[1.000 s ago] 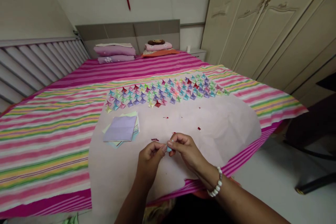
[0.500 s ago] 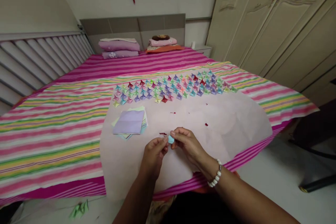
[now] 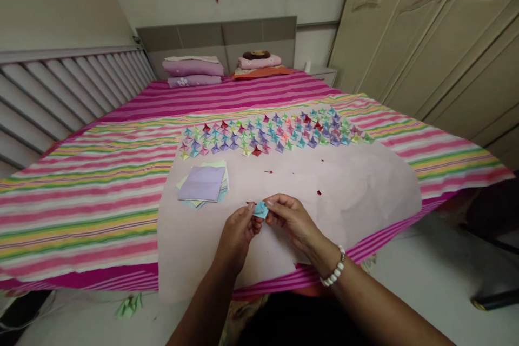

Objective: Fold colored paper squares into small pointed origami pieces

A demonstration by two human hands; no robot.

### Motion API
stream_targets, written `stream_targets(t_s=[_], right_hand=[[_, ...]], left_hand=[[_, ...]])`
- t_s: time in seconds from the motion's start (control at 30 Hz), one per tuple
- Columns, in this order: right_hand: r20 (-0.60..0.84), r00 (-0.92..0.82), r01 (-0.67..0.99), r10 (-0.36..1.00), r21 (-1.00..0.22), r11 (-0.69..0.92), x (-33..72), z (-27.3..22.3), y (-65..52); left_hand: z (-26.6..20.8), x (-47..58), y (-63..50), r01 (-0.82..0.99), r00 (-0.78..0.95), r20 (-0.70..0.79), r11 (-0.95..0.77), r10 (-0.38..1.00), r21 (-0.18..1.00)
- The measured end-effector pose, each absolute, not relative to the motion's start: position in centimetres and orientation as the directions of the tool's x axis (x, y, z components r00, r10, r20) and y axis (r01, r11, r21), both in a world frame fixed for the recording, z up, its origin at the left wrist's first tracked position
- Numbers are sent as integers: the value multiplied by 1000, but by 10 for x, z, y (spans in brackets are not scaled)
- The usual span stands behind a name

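Between my two hands is a small folded piece of light blue paper (image 3: 260,210), held above a large pale sheet (image 3: 365,194). My left hand (image 3: 237,232) pinches its left side between thumb and fingers. On the right edge, my right hand (image 3: 292,219) grips it the same way, a white bead bracelet at the wrist. Left of the hands lies a stack of square coloured papers (image 3: 201,184), a lilac one on top. Rows of small folded paper pieces (image 3: 256,150) in many colours cover the far part of the sheet.
Small dark red scraps (image 3: 319,192) lie on the sheet. The sheet rests on a striped bed cover (image 3: 89,200). Folded bedding (image 3: 193,70) is piled by the headboard (image 3: 194,38). A green folded paper (image 3: 128,306) lies below the near bed edge. Wardrobe doors (image 3: 405,38) stand at right.
The light blue paper has been turned or spread, so more of it and its folds show between my fingers. The whole view has shifted slightly.
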State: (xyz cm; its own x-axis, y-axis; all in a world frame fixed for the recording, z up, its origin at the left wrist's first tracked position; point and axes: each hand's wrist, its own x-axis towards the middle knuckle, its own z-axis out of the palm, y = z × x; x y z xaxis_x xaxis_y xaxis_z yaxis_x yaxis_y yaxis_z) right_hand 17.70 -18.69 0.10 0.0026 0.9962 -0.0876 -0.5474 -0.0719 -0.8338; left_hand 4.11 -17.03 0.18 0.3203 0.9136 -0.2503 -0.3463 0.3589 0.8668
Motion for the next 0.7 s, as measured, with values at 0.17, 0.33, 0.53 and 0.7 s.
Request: stream_targets(t_s=[0.17,0.33,0.53,0.7], right_hand=[[-161,-14,-594,987,-793,-138,194,-7,-181],[-205,-5,-613,979,-773,-165,208,-14,-169],[-201,7,-535,980,-828,-166,222,-24,-148],[-39,132,-220,990,-975,-9,236,-36,-132]], left_hand=[[-2,53,-163,-73,178,-105,119,979,990],[-1,65,-157,7,77,77,-78,994,997],[-3,74,-139,138,206,218,-249,954,958],[-16,86,-115,170,159,136,-163,978,972]])
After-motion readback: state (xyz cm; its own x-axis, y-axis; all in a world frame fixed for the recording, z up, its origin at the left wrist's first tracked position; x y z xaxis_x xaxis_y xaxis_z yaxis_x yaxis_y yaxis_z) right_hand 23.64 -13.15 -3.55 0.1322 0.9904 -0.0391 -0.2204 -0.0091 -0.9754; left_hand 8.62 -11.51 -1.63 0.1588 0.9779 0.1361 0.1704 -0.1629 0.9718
